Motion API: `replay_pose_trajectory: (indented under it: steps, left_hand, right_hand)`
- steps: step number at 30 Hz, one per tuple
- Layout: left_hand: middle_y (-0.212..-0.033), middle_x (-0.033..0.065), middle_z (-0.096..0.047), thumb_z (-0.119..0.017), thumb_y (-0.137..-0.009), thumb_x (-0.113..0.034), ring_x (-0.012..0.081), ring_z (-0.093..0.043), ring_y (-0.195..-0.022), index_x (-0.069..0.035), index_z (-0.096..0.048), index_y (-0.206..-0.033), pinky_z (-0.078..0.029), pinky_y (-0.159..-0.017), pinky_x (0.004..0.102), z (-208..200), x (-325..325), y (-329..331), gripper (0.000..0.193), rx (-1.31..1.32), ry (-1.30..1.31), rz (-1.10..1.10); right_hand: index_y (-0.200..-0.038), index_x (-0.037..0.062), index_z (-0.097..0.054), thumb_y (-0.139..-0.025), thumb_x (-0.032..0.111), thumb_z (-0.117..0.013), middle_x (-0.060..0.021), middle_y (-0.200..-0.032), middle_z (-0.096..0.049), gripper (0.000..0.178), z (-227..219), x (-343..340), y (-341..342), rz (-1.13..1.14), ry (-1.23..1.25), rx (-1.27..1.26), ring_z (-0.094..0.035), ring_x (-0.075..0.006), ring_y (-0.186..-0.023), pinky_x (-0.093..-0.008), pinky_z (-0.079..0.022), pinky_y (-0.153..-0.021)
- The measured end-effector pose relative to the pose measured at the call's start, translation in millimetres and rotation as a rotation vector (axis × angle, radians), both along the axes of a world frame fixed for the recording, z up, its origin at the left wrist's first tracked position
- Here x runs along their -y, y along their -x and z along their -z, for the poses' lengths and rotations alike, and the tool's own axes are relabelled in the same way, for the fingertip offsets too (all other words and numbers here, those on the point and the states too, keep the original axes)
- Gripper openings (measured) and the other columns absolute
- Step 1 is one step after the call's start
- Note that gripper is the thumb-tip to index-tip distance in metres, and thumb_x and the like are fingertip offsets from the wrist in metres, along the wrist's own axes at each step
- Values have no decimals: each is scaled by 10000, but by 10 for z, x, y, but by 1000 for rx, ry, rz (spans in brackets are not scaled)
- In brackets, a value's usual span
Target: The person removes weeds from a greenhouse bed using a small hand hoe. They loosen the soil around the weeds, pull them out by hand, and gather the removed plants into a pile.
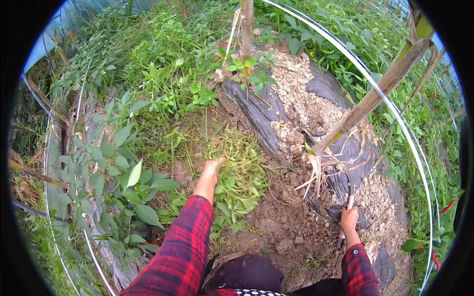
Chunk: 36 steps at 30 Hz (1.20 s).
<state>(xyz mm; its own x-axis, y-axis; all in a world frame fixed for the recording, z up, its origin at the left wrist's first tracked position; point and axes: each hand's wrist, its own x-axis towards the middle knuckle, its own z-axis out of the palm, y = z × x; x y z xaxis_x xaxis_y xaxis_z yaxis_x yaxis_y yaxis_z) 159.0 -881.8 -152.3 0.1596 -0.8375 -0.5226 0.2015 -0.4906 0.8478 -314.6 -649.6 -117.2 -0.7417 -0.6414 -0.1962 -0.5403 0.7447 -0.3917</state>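
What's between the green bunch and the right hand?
In the head view, brown soil lies between the green bunch and the right hand, with crumpled black plastic close to the hand.

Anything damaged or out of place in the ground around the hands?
Yes: the black plastic film looks rumpled and patchy rather than smooth, with pale crumbly material strewn among its patches; near the right hand it looks bunched up.

Bright, diffuse daylight casts faint shadows; the weed clump point(240, 173) looks blurred.
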Motion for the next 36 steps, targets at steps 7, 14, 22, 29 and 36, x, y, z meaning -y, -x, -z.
replay_pose_trajectory:
  steps: [7,14,22,29,36]
  left_hand:
    - [-920,67,-611,-693,-731,-294,184,-563,-878,-13,-614,-919,-462,-787,367,-1448,-379,837,348,-148,273,28]
    - [-1022,149,-583,-753,-682,-237,219,-503,-1000,82,-538,-980,-360,-937,368,-2934,-620,885,487,-157,-78,-548]
    - [-1101,123,-543,-644,-793,-258,283,-533,-977,-56,-510,-1129,-461,-820,473,-5304,-2279,-1797,414,-180,74,-837]
    - [-1285,112,-432,-660,-752,-390,313,-413,-1151,-77,-485,-1241,-391,-844,489,-9178,-6556,-5481,606,932,-56,-1333]
    - [-759,-10,-540,-592,-823,-214,94,-454,-602,-86,-610,-978,-352,-507,228,-7015,-5996,-5574,202,825,-127,-1265]
  right_hand:
    - [-815,-12,-436,-762,83,-552,-121,-602,-519,158,96,-158,277,-79,-54,338,-515,-207,-412,-349,-422,-343]
    - [-907,-57,-512,-733,194,-630,-203,-785,-596,327,-762,-1371,349,-201,-157,403,-597,-341,-703,-416,-473,-624]
    - [-972,-37,-532,-723,230,-638,-241,-827,-603,380,-2840,-1971,108,-346,-564,206,-602,-374,-767,-439,-481,-654]
    - [-1053,-34,-536,-695,223,-643,-265,-858,-610,454,-3898,-1162,-443,-805,-623,62,-602,-395,-860,-451,-485,-709]
    - [-775,-5,-519,-756,149,-602,-89,-530,-519,176,-4683,93,-1956,-553,-473,512,-532,-199,-422,-328,-428,-381]
